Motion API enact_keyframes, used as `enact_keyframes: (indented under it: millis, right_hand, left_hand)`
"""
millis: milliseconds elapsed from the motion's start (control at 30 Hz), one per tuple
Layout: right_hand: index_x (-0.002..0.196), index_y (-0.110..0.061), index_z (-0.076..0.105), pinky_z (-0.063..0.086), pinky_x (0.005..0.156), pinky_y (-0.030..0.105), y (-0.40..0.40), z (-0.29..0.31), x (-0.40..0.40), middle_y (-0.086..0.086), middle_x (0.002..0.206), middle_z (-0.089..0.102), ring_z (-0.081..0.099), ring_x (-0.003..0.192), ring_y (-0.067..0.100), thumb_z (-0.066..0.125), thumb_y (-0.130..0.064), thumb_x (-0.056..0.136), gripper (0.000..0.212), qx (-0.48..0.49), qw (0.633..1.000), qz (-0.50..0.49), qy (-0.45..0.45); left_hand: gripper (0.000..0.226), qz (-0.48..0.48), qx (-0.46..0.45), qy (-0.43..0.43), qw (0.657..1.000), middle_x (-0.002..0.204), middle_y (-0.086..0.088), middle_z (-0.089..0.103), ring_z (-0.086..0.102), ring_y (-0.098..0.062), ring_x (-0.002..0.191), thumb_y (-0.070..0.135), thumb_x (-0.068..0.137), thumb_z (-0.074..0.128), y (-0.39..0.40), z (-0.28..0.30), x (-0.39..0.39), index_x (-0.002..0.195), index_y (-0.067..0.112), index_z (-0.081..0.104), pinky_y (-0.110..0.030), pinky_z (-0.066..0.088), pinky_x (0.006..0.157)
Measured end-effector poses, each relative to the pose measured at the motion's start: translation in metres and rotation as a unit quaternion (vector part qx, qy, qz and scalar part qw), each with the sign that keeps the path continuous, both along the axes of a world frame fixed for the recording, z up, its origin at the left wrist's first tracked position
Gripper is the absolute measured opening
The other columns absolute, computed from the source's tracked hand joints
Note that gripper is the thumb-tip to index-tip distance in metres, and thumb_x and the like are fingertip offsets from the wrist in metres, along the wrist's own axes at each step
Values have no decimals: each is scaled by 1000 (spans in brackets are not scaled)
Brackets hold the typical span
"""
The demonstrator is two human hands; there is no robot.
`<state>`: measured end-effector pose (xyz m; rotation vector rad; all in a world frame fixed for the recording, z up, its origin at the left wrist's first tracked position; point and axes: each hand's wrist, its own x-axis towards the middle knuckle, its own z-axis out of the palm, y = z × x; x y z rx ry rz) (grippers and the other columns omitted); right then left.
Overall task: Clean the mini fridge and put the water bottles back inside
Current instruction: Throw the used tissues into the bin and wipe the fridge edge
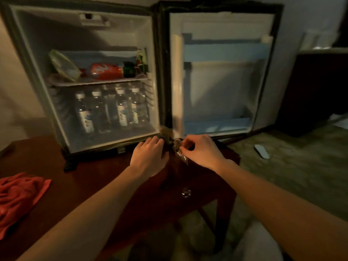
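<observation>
- A red cloth (19,193) lay crumpled at the lower left of the frame, on the dark wooden table (90,176), well apart from both hands.
- The mini fridge (28,72) stood on the table in the upper left and centre, its door (222,72) swung fully open to the right of the cabinet.
- On the upper shelf (98,81) a greenish wrapped pack (64,65) leaned at the left, a red can (106,71) lay on its side beside it, and some dark green items (131,68) sat at the right end; blur hid what they were.
- The water bottles (111,110) stood upright in the lower compartment, under the shelf, white-capped and labelled, packed close together in rows.
- The left hand (149,157) was at the centre of the frame, palm down, fingers bent, with the fingertips (154,141) at the fridge's lower front corner by the hinge; whether it gripped anything could not be told.
- Just right of it, the right hand (202,151) pinched a crinkled clear plastic wrapper (179,152) between thumb and fingers, just below the bottom edge of the door.
- A small shiny clear object (186,193) rested on the table below the hands; too blurred to name.
- The door's inner liner was pale, with a shelf rail (216,125) along the bottom.
- At the right of the frame, on the carpet (301,166), lay a small white object (261,151), near the door's lower corner.
</observation>
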<state>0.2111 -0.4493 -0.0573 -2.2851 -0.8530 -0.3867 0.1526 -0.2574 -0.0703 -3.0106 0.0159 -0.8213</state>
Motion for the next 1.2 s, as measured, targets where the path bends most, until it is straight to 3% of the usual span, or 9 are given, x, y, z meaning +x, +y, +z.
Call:
enact_keyframes:
  millis: [267,400,600,767,867,1067,1200]
  right_hand:
    - [84,-23,69,50,66,23,-167,-24,-15,-11,75,69,64,72,3,73,-30,81,8,-15,993,-117,-16]
    - [89,-25,69,54,69,28,-243,-52,-19,-10,79,68,62,73,3,71,-32,83,10,-19,981,-188,29]
    - [84,-37,57,50,68,21,-337,-119,-24,-19,79,61,61,75,-2,67,-36,87,11,-24,949,-288,122]
    - [85,-29,62,52,65,30,-405,-182,-25,-11,81,68,64,77,9,63,-39,86,11,-54,915,-374,142]
    - [76,-28,53,46,59,30,-445,-217,-20,-13,75,60,62,75,15,59,-40,86,17,-78,889,-420,161]
    - [83,-30,58,37,56,26,-511,-284,4,-9,80,65,64,74,15,57,-39,89,11,-109,855,-450,233]
    - [90,-28,60,41,59,27,-543,-329,21,-7,85,65,62,78,13,54,-37,93,11,-128,848,-433,277]
  left_hand:
    - [40,-127,11,16,992,121,4,57,52,-17,116,50,93,45,-146,-9,29,121,23,55,-37,42,95]
    - [43,-182,37,44,982,121,4,56,53,-16,112,53,95,42,-218,-32,48,123,23,55,-35,44,92]
    - [43,-272,53,114,954,122,5,56,52,-16,112,54,93,41,-314,-84,81,120,22,55,-36,44,91]
    - [44,-334,56,158,928,124,5,58,53,-13,115,54,93,44,-387,-132,105,121,24,56,-33,41,97]
    - [48,-356,57,185,914,130,4,57,52,-13,120,55,93,43,-426,-164,118,126,22,55,-34,39,103]
    - [51,-372,76,232,896,135,0,54,49,-16,125,55,93,41,-491,-236,147,129,20,53,-36,37,106]
    - [51,-365,63,270,889,134,0,55,50,-16,123,56,93,41,-512,-285,171,129,21,53,-36,38,105]
